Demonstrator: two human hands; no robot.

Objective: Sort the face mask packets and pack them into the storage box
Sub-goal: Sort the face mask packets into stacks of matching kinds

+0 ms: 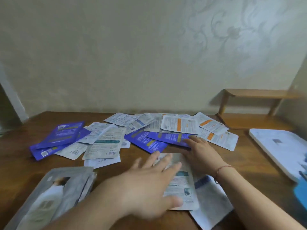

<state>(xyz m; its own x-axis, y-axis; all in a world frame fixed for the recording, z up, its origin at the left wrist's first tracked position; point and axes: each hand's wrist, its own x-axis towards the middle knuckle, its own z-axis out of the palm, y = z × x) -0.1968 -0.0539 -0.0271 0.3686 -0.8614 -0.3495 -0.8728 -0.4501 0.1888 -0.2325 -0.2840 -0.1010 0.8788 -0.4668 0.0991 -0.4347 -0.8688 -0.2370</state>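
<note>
Closest in, the person's left hand (149, 185) lies spread, fingers straight and a little blurred, flat on a white and teal face mask packet (180, 183) that sits on the brown wooden table (21, 171). Out from under that packet, on the right-hand side of the left hand, pokes a white packet with a dark blue patch (211, 201). To the left of the left hand rests a small stack of grey packets with a figure printed on them (54, 195), fanned slightly at the edges. The right hand (201, 150), a thin red string bracelet (223, 168) at its wrist, reaches just beyond the left hand with fingers straight and relaxed, the fingertips (191, 138) resting on a purple packet (171, 137); it grips nothing. Past both hands the rest of the packets lie loose and overlapping across the table: purple ones (61, 138) far to the left of the hands, white and teal ones (103, 143) in the middle, white ones with orange bands (181, 126) beyond the right hand. Off to the right of the right wrist lies a flat white lid or board (279, 146) at the table's edge, with something blue (300, 193) cut off by the frame beside it. Behind the table stands a cream wall (116, 55) with a faint embossed swirl pattern, and a low light-wood shelf (254, 95) stands against it at the far right.
</note>
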